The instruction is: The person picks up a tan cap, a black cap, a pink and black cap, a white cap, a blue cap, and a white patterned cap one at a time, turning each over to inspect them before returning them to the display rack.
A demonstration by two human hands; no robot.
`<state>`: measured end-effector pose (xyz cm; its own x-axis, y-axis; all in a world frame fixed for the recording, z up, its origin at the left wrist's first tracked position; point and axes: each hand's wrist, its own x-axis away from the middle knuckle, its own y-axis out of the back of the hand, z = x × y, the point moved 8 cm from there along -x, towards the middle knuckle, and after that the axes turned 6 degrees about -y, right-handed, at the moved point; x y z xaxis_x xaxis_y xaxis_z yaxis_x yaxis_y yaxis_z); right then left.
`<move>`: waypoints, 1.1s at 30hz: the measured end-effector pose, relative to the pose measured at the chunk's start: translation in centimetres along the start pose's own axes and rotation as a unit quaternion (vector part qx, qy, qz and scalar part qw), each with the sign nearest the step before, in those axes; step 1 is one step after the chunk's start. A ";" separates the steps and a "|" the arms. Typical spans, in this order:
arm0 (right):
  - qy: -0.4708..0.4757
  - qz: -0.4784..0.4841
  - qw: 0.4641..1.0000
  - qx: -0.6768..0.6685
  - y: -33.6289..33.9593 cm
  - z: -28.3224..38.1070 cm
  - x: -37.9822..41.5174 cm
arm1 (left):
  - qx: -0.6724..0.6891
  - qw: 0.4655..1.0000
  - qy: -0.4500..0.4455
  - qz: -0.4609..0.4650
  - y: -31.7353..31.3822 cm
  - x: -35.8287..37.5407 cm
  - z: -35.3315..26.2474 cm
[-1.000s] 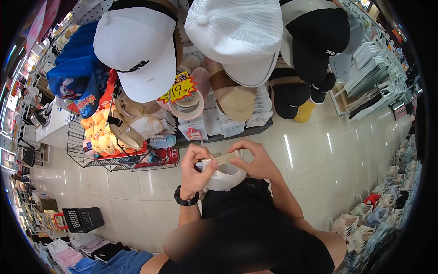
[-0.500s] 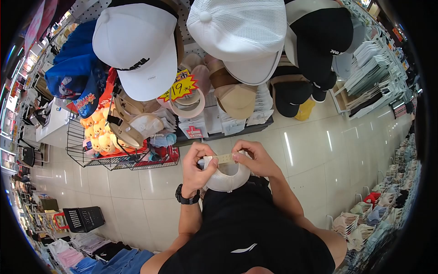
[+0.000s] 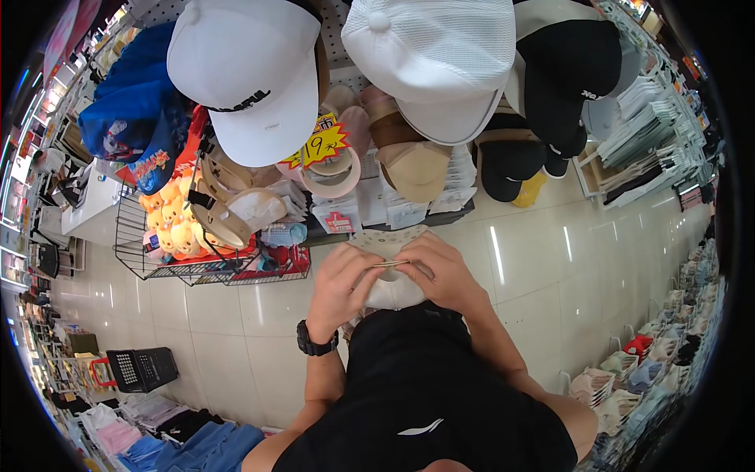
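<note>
Pinching strap of white cap in left hand and right hand, just beyond black shirt. Turned strap edge-on from flat, brought hands closer; probably mid-adjustment, can't tell if fastened.

A person's left hand and right hand come together ahead of the chest — each thumb and forefinger drawn into a firm pinch, the two sets of fingertips just beside each other. The backs of both hands face upward, fingers curled, thumbs on the side nearer the body. The left forearm reaches almost straight forward, while the right forearm slants inward from a bent elbow — both bare.
</note>
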<state>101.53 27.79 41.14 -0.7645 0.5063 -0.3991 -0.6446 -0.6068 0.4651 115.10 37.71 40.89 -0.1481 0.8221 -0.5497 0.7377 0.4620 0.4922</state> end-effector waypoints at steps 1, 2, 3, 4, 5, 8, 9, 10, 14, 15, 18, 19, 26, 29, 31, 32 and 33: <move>0.000 0.001 1.000 -0.001 -0.2 0.0 0.0 | -0.023 1.000 -0.017 -0.008 0.1 0.0 -0.3; 0.013 -0.008 1.000 0.004 -0.3 0.1 0.0 | -0.046 0.998 -0.035 -0.015 0.1 -0.1 -0.6; 0.027 -0.017 0.999 0.009 -0.3 0.2 0.0 | -0.046 0.998 -0.034 -0.015 0.1 -0.1 -0.6; 0.027 -0.017 0.999 0.009 -0.5 0.3 -0.1 | -0.061 0.997 -0.047 -0.020 0.1 -0.1 -0.9; 0.036 -0.025 0.999 0.010 -0.6 0.6 -0.2 | -0.077 0.995 -0.059 -0.025 0.2 -0.1 -1.1; 0.054 -0.036 0.998 0.020 -0.7 0.8 -0.1 | -0.107 0.991 -0.074 -0.036 0.1 0.2 -1.4; 0.063 -0.040 0.997 0.030 -0.8 0.9 0.0 | -0.108 0.991 -0.074 -0.037 0.1 0.3 -1.6; 0.063 -0.040 0.997 0.030 -0.9 1.1 0.1 | -0.117 0.989 -0.079 -0.038 0.1 0.3 -2.0; 0.045 -0.059 0.997 0.013 -0.8 1.3 0.2 | -0.118 0.988 -0.074 -0.060 0.1 0.6 -2.1; 0.037 -0.070 0.997 0.008 -0.6 1.2 0.2 | -0.118 0.988 -0.075 -0.060 0.0 0.5 -2.0; 0.027 -0.070 0.997 -0.019 -0.1 0.9 -0.1 | -0.093 0.990 -0.072 -0.083 0.3 0.4 -2.0; 0.028 -0.070 0.997 -0.019 0.1 1.0 0.0 | -0.050 0.994 -0.055 -0.080 0.3 0.4 -1.8; -0.063 -0.061 0.994 -0.065 0.8 -0.4 0.1 | 0.264 0.952 0.141 -0.066 -0.4 2.4 0.7; -0.025 -0.073 0.997 -0.023 0.7 0.0 0.5 | 0.320 0.928 0.170 -0.081 -0.8 3.2 1.0; -0.009 -0.076 0.997 0.002 0.7 0.6 0.8 | 0.316 0.929 0.169 -0.091 -1.1 3.5 0.8; -0.002 -0.061 0.998 0.015 0.5 1.3 0.8 | 0.312 0.930 0.166 -0.099 -1.2 3.7 0.8; 0.006 -0.046 0.999 0.028 0.4 1.8 0.9 | 0.313 0.930 0.166 -0.099 -1.5 3.9 0.9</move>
<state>100.63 29.12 42.40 -0.7020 0.5512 -0.4509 -0.7118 -0.5228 0.4691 113.99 39.94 37.34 -0.4400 0.8471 -0.2979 0.8980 0.4161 -0.1430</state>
